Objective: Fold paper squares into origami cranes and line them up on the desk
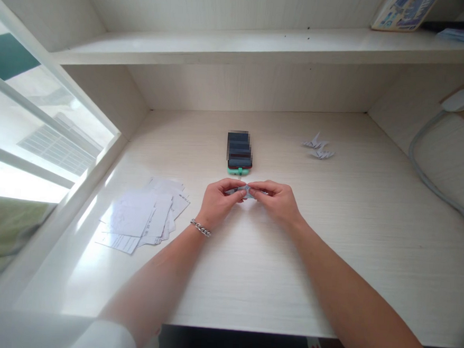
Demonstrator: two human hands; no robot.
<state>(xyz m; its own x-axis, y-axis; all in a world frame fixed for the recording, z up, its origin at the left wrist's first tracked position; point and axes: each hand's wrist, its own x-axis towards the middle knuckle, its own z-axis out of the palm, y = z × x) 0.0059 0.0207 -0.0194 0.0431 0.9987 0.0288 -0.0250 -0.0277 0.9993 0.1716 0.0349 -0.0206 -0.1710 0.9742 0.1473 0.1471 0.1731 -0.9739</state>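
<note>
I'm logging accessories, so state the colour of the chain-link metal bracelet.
Silver: the chain-link metal bracelet, shown best in the head view.

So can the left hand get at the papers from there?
Likely yes: the papers lie to the side of the left hand, nothing between, though its fingers are pinching a small piece.

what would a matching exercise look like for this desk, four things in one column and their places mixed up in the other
Things:
1. small piece of paper
2. phone
3. bracelet
4. loose sheets

Places:
A. around the wrist of the left hand
B. on the desk, left of the left hand
C. held between the left hand and the right hand
D. on the desk, just beyond both hands

Pairs: 1-C, 2-D, 3-A, 4-B
</note>
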